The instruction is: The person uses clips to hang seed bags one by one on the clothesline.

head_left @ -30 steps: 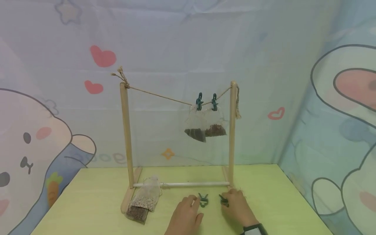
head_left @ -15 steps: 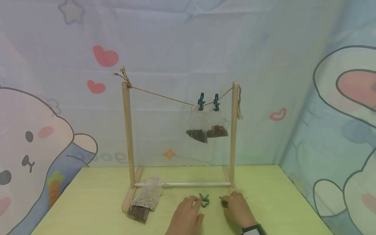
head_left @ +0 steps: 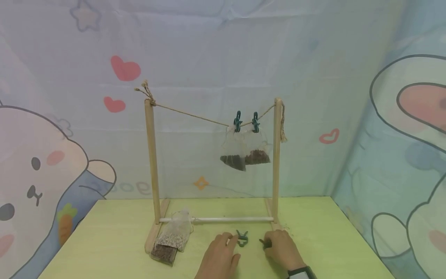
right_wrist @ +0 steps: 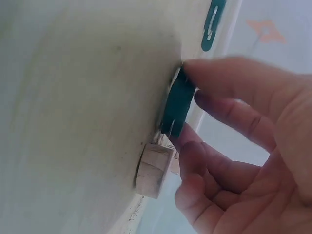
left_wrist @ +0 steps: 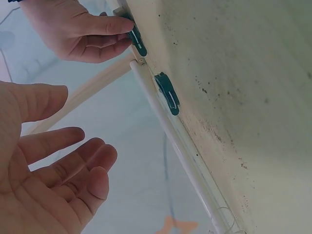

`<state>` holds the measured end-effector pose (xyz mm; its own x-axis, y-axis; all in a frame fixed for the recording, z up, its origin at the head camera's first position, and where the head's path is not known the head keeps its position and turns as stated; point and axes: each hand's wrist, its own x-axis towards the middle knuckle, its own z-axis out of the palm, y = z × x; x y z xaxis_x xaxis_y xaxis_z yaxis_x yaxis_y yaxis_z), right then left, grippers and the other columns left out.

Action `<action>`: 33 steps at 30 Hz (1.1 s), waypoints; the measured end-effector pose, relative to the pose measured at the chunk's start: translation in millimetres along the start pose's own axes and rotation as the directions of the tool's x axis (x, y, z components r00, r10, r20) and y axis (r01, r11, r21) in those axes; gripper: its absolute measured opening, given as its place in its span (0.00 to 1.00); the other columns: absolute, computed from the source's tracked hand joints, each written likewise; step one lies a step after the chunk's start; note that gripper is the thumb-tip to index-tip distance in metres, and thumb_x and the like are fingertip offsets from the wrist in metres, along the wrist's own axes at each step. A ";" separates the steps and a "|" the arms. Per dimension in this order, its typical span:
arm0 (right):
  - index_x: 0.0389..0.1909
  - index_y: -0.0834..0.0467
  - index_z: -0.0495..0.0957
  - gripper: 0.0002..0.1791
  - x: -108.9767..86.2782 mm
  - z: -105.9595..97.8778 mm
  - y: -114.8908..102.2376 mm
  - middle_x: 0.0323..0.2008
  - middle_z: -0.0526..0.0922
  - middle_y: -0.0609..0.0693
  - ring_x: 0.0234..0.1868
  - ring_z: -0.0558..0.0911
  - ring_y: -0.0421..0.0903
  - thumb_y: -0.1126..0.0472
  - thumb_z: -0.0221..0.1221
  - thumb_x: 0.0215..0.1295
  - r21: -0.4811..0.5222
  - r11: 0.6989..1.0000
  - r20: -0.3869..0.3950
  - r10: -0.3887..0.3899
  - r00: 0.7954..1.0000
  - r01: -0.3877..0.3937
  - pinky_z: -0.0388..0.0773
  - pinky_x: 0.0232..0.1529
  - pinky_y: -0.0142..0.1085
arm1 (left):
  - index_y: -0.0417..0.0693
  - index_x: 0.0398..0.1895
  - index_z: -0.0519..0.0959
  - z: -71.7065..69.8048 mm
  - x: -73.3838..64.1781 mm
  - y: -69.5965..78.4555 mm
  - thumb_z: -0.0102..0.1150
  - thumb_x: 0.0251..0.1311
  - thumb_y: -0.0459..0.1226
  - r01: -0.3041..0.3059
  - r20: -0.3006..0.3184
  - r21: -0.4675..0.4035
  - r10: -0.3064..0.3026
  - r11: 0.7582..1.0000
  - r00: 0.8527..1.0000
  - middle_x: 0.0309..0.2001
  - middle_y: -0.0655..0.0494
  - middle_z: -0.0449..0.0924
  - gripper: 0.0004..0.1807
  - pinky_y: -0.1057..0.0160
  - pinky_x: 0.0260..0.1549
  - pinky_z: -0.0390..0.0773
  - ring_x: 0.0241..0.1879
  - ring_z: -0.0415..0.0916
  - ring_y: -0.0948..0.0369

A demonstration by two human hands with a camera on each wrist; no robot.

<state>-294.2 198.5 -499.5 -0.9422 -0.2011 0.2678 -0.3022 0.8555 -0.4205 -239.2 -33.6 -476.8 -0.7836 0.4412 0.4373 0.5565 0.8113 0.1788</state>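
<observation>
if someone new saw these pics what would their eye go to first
Probably the dark-filled bag and the reddish-brown-filled bag, hanging side by side from the rope, nearer the right post of the wooden frame. Behind them, the big cartoon backdrop also draws the eye. Then, low on the table, the right hand pinches a green clip while the left hand is open beside another clip.

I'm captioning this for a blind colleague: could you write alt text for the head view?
A person's right hand pinches a green clip on a yellowish table, while the left hand is near a second clip. Behind, two mesh bags hang from a rope between wooden posts; two more bags lie at image left.
</observation>
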 end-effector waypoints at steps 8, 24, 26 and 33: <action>0.32 0.56 0.79 0.12 -0.3 -27.6 -23.1 0.33 0.82 0.46 0.34 0.79 0.43 0.65 0.74 0.55 0.252 0.968 -0.018 -0.008 1.000 0.012 0.77 0.33 0.35 | 0.39 0.62 0.80 -13.4 1.1 -4.5 0.66 0.70 0.42 0.145 0.029 -0.268 -0.142 0.952 0.989 0.53 0.50 0.81 0.23 0.60 0.43 0.84 0.49 0.80 0.54; 0.40 0.60 0.80 0.09 -11.2 -41.8 -82.9 0.44 0.86 0.58 0.41 0.83 0.40 0.71 0.70 0.63 0.610 0.637 -0.296 -0.367 0.882 0.470 0.82 0.34 0.36 | 0.47 0.65 0.80 -39.6 11.0 -12.0 0.56 0.76 0.48 0.302 0.238 -0.850 -0.196 0.432 0.951 0.47 0.51 0.88 0.22 0.59 0.37 0.81 0.42 0.82 0.57; 0.37 0.59 0.78 0.10 -11.3 -38.9 -84.5 0.45 0.87 0.60 0.41 0.84 0.40 0.72 0.69 0.63 0.621 0.612 -0.308 -0.386 0.870 0.491 0.83 0.34 0.36 | 0.46 0.64 0.81 -39.7 10.8 -12.0 0.57 0.76 0.48 0.305 0.244 -0.859 -0.196 0.412 0.950 0.46 0.52 0.87 0.22 0.61 0.36 0.79 0.42 0.81 0.58; 0.34 0.61 0.75 0.10 -12.0 -35.1 -86.5 0.49 0.86 0.60 0.41 0.84 0.39 0.70 0.69 0.65 0.645 0.613 -0.270 -0.376 0.886 0.456 0.84 0.37 0.37 | 0.46 0.60 0.83 -41.0 9.3 -12.9 0.61 0.73 0.47 0.287 0.216 -0.871 -0.214 0.398 0.953 0.46 0.51 0.88 0.20 0.64 0.37 0.79 0.42 0.83 0.59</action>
<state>-251.7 143.7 -435.8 -0.6826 -0.3710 0.6296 -0.7084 0.1247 -0.6947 -242.3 -55.7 -438.9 -0.9253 0.3292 0.1882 0.2372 0.1152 0.9646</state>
